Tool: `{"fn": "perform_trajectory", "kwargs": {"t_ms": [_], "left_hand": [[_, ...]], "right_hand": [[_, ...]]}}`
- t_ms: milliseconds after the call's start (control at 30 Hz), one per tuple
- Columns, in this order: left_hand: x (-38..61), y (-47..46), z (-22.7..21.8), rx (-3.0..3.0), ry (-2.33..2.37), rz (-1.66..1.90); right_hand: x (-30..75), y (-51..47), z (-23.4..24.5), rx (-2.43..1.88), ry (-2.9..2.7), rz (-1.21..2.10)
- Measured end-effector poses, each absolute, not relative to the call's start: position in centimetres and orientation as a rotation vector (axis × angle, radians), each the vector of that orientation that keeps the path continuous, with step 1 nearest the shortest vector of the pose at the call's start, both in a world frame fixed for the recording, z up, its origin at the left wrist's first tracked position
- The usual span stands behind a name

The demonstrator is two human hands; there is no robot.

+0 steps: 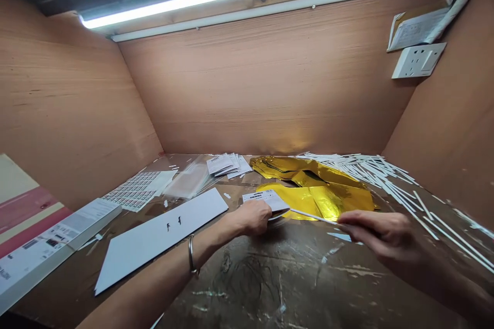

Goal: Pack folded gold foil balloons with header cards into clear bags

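Note:
My left hand (254, 217), with a silver bangle on the wrist, is closed on a small printed card packet (272, 199) at the middle of the table. Between the thumb and fingers of my right hand (380, 231) is a thin white stick (314, 216). The stick's far end meets the right edge of the packet; whether it goes inside I cannot tell. Gold foil sheets (312, 200) lie just behind both hands. A long white card (165, 236) with two small black marks rests to the left of my left forearm.
Many loose white sticks (370, 172) are heaped at the back right. Printed cards (227, 164), clear plastic sleeves (191, 177) and a sticker sheet (139, 190) lie at the back left. A long white box (65, 236) stands far left. Wooden panels (270, 87) enclose the table.

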State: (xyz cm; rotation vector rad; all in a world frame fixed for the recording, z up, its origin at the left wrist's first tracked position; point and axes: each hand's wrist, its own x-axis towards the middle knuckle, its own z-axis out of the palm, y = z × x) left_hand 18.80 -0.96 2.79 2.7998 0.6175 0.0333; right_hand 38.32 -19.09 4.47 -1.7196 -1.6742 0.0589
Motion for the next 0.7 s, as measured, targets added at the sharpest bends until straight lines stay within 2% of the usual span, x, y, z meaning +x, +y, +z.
{"fn": "perform_trajectory", "kwargs": {"t_ms": [133,400,567,633,700], "left_hand": [[19.2,-0.8,2.7,2.766,0.648,0.026],[18.9,-2.6,2.6,2.932,0.651,-0.099],[18.5,-4.1,2.3,3.058,0.584,-0.164],[18.2,-4.4,2.3,3.086,0.577,-0.175],[17.9,-4.5,2.5,3.097,0.571,-0.191]], "right_hand": [[35.9,-18.1,5.0,-1.731,-1.849,-0.061],[33.4,-15.3,2.2,-1.989,-2.010,-0.432],[33.3,-12.7,1.0,-1.962,-2.094,-0.264],[33.9,-12.5,1.0,-1.876,-2.086,-0.074],[34.4,-12.7,1.0,-1.757,-1.994,0.252]]}}
